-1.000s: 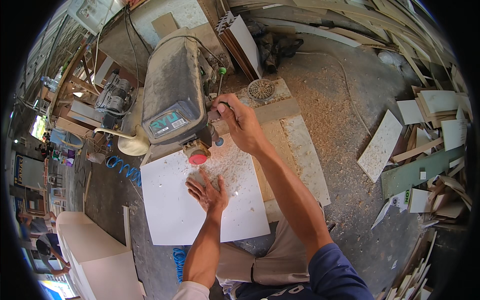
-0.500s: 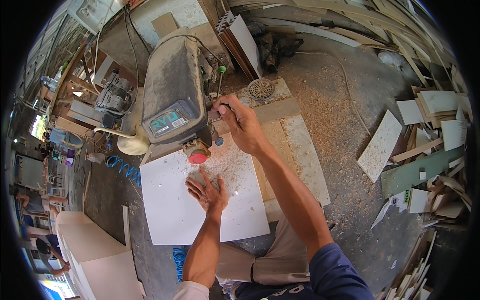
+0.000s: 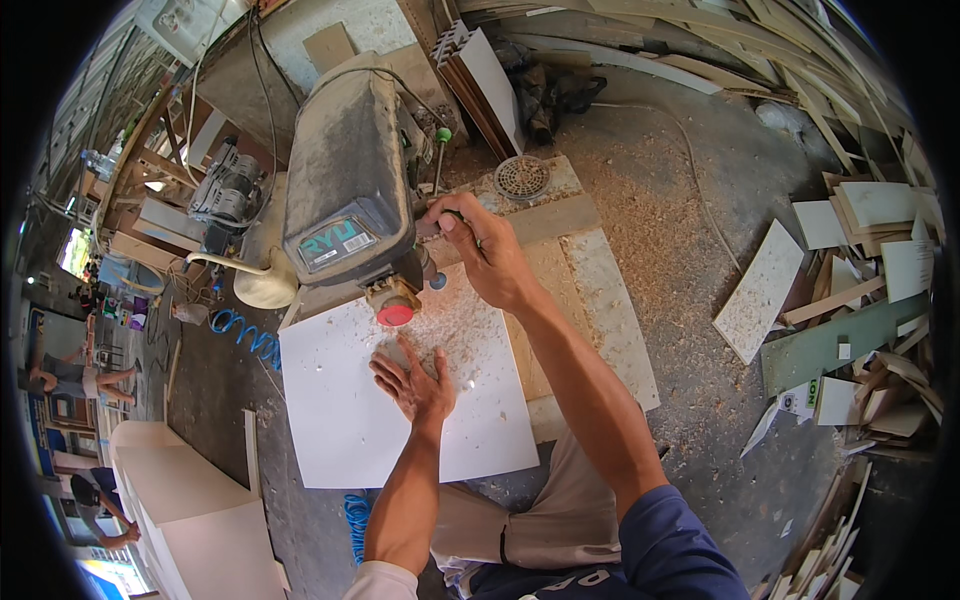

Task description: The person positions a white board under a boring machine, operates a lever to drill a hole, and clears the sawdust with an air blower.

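While the dusty drill press [image 3: 350, 190] looms over it, the white panel [image 3: 400, 400], likely stiff, light and slippery, lies flat under the spread left hand [image 3: 415, 385], right hand [image 3: 485, 250] clenching the feed handle [image 3: 440, 140].

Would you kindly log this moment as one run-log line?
left hand: flat on white panel | right hand: gripping drill press feed handle | sawdust on panel
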A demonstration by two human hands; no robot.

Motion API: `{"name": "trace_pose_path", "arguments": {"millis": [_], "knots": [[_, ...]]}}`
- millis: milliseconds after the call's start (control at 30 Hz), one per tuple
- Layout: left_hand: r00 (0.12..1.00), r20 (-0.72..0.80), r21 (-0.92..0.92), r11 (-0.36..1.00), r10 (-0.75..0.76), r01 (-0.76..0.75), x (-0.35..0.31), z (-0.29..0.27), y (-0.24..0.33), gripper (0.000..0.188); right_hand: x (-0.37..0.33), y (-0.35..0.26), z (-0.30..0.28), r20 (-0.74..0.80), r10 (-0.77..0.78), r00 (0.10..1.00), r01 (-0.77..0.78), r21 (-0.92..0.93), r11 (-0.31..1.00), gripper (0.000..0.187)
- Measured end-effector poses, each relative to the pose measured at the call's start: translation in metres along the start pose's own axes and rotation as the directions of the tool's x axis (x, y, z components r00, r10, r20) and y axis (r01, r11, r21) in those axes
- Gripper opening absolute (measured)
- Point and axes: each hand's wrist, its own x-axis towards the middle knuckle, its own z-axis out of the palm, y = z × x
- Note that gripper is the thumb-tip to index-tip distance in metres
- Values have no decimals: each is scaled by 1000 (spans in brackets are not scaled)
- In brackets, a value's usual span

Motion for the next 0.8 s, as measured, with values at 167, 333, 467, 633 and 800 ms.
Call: {"name": "trace_pose_path", "arguments": {"millis": [167, 333, 467, 633, 800], "knots": [[1000, 5, 0, 1000, -5, 5, 0, -2, 1, 91, -1, 1, 0, 3, 3, 1000, -3, -1, 1000, 19], [1000, -2, 0, 1000, 2, -2, 0, 0, 1, 91, -2, 6, 3, -66, -95, 993, 96, 14, 995, 21], [1000, -4, -5, 1000, 1, -1, 0, 1, 0, 91, -3, 6, 0, -22, -65, 998, 65, -17, 998, 18], [1000, -5, 1, 1000, 0, 0, 1, 1, -1, 91, -5, 2, -2, 12, -29, 1000, 29, -18, 999, 18], [1000, 2, 3, 1000, -6, 6, 0, 0, 1, 91, -7, 2, -4, 13, -50, 999, 50, -46, 998, 19]]}}
